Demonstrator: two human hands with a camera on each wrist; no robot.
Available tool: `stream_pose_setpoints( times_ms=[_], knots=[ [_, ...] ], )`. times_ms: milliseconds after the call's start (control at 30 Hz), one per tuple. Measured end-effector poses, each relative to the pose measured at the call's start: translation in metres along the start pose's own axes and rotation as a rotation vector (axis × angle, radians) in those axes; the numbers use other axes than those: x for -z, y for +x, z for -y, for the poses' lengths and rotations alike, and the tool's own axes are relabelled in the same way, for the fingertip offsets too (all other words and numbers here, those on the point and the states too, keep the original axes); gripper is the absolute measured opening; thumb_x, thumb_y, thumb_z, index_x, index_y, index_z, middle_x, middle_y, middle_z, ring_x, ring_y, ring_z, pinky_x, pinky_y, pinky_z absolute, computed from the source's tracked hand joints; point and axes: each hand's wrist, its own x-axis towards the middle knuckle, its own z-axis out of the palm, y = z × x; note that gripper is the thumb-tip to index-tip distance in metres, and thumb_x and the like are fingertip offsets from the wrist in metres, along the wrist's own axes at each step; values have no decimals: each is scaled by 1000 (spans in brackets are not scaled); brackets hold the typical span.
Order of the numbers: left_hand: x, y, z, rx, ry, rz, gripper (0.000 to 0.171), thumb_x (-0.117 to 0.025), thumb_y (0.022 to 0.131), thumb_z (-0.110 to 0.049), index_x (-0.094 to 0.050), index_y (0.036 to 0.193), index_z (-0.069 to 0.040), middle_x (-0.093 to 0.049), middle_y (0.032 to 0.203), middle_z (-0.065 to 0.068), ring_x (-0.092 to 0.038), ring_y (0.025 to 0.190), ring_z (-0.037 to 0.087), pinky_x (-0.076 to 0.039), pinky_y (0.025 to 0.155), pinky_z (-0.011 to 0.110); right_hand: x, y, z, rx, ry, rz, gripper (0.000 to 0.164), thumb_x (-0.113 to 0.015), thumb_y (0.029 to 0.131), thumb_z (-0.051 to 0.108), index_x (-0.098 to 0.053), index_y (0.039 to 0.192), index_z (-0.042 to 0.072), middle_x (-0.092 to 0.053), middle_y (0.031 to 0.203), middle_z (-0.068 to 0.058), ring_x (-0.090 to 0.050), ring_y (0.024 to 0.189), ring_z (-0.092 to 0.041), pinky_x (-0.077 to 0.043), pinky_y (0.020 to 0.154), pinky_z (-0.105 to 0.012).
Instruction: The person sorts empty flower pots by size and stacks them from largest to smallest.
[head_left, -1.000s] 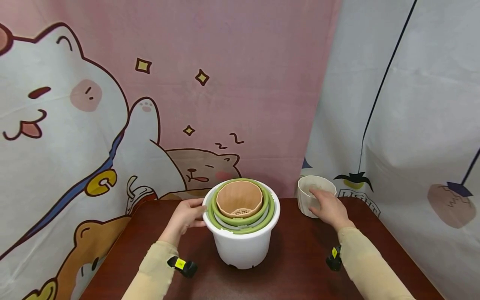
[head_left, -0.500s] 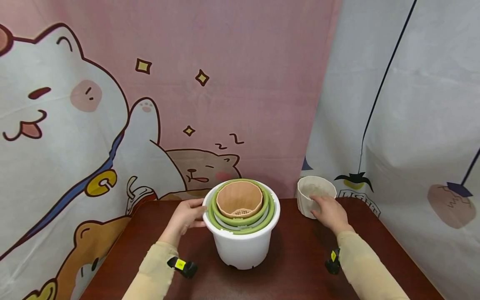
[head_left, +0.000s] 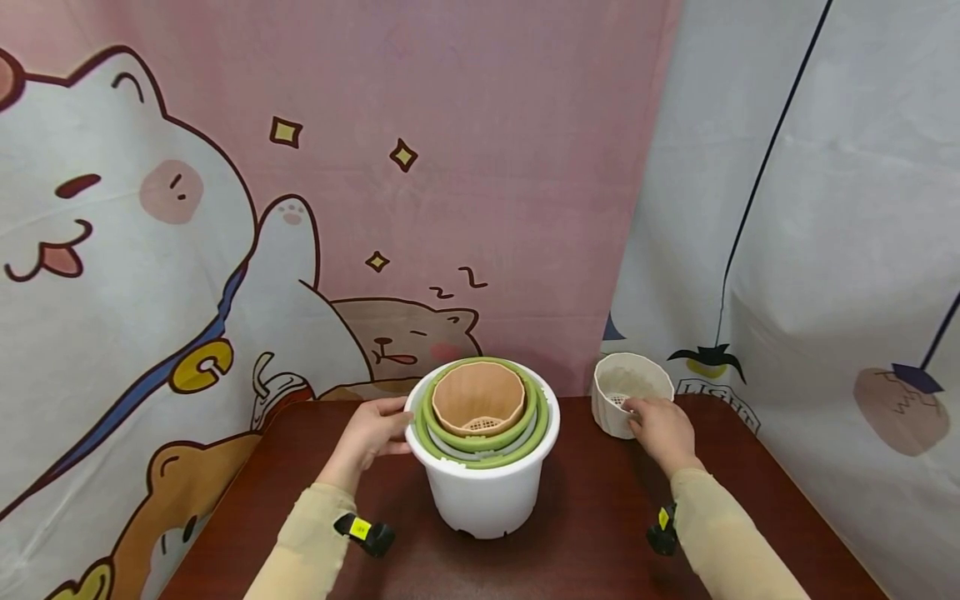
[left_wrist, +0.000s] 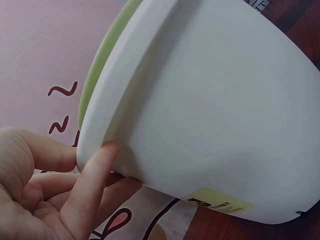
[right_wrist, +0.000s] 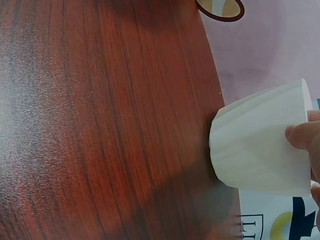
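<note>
A large white flowerpot (head_left: 483, 500) stands upright on the table in the head view. Nested inside it are green pots (head_left: 487, 461), a grey one between their rims, and an orange pot (head_left: 480, 396) innermost. My left hand (head_left: 375, 429) pinches the white pot's left rim; the left wrist view has the thumb (left_wrist: 92, 185) beneath the lip. To the right, a small cream fluted pot (head_left: 611, 417) with a perforated bottom stands upright. My right hand (head_left: 663, 429) pinches its near right rim, thumb (right_wrist: 300, 135) on the outer wall. The other right fingers are partly hidden.
Both pots stand on a dark reddish-brown wooden table (head_left: 585, 517). A pink printed cloth (head_left: 480, 208) hangs behind its far edge, and a whitish cloth (head_left: 825, 250) hangs at the right.
My right hand has drawn back from over the cream pot's opening and gripped its near right rim. The cream pot has shifted very slightly left. My left hand stays in place.
</note>
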Motion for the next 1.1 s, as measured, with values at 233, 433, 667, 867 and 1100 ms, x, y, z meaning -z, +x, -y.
stream_pose_setpoints(
  times_ms=[233,433,667,867,1100],
  knots=[
    [0,0,0,-2,6,-3,41,-65,95,-6,-58,134,4,-68,104,17,-68,75,21,-63,63,36,-3,-2,-2,-8,-11,-24,21,-78,83,6,-74,104,7,-70,97,-16,-62,89,-37,-52,82,-56],
    [0,0,0,-2,6,-6,40,-65,95,-5,-59,134,4,-68,104,17,-68,75,21,-63,63,36,-3,-6,-4,3,-4,-64,23,-76,83,3,-74,105,7,-71,99,-15,-62,90,-38,-51,82,-55],
    [-1,0,0,-2,10,-2,40,-65,95,-6,-59,134,4,-68,106,18,-68,76,21,-63,63,36,-2,-12,-8,34,-3,-120,23,-75,84,3,-72,106,8,-71,95,-12,-60,87,-36,-52,78,-54],
    [-1,-1,-1,1,12,-2,41,-65,95,-7,-59,134,4,-68,107,18,-68,75,20,-62,62,36,2,-15,-9,20,7,-130,25,-75,83,2,-71,107,7,-70,95,-13,-60,88,-36,-52,76,-54],
    [0,0,-1,-1,10,0,41,-65,95,-7,-59,134,4,-68,109,19,-69,75,20,-63,63,36,9,-19,-9,-32,38,-118,29,-75,83,1,-71,111,6,-71,102,-14,-60,96,-37,-53,79,-56]
  ],
)
